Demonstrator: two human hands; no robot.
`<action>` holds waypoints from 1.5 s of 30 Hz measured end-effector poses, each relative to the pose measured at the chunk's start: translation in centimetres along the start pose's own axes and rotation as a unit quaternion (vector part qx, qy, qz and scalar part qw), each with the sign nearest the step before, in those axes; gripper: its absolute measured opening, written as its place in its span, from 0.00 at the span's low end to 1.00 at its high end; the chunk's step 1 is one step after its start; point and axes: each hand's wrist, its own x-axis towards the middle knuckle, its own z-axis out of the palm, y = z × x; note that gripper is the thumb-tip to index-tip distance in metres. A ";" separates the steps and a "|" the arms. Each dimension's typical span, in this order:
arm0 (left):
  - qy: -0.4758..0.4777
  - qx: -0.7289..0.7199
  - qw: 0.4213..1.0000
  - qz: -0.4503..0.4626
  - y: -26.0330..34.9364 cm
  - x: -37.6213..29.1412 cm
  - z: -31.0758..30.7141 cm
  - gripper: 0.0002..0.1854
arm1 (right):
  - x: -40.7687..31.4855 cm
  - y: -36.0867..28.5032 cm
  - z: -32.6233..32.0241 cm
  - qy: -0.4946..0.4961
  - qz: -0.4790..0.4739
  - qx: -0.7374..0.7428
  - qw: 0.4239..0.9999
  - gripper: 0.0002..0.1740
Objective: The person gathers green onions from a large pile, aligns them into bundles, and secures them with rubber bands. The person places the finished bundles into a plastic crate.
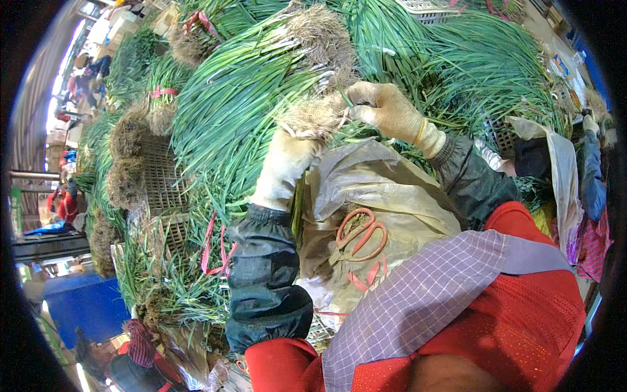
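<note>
My left hand (pixel 289 161), in a pale knit glove, is closed around the root end of a small bunch of leafy green stalks with stringy roots (pixel 313 115). My right hand (pixel 392 110), gloved alike, pinches at the right edge of those roots, thumb and forefinger together on a thin strand. Behind and left of my hands lies a large heap of the same long green leaves (pixel 245 93), its matted roots (pixel 325 41) at the top. Scissors with orange handles (pixel 362 235) rest on a plastic sheet (pixel 372 181) in front of me, beside a pink ribbon (pixel 365 279).
More green bundles (pixel 480 63) lie at the upper right. Plastic crates (pixel 164 176) stand at the left, with root clumps (pixel 125 181) beside them. Pink ribbons (pixel 215 250) hang left of my left sleeve. Another person (pixel 142 362) is at the lower left; a co-worker's sleeve (pixel 591 171) shows far right.
</note>
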 end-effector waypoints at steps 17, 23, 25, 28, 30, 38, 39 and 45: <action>0.069 -0.043 0.997 0.009 4.1 -4.8 -1.1 0.23 | 0.0 3.9 0.0 0.162 0.169 0.630 0.741 0.07; 0.110 -0.024 0.994 0.017 3.2 -6.5 -0.5 0.20 | -2.5 -1.6 1.6 -0.042 0.108 0.181 0.977 0.22; 0.027 0.069 0.996 0.042 2.9 -6.9 -0.7 0.20 | -3.3 -1.9 6.8 -0.047 0.021 0.299 0.953 0.21; 0.152 -0.065 0.986 -0.024 3.5 -8.3 -1.4 0.22 | -3.3 -4.0 5.9 -0.072 0.119 0.209 0.968 0.13; 0.198 -0.113 0.973 -0.024 3.5 -9.9 -3.2 0.26 | -3.4 -3.9 6.3 -0.043 0.124 0.256 0.958 0.12; 0.148 0.095 0.983 -0.060 3.6 -13.3 -3.9 0.25 | -0.6 0.3 2.7 -0.003 0.065 0.099 0.993 0.24; 0.222 0.101 0.960 -0.139 6.7 -14.3 -3.5 0.23 | 0.1 2.5 0.9 0.044 0.125 0.040 0.990 0.31; 0.384 0.249 0.889 0.019 6.6 -15.7 -4.0 0.16 | -3.5 19.2 4.2 -0.026 0.043 -0.443 0.895 0.38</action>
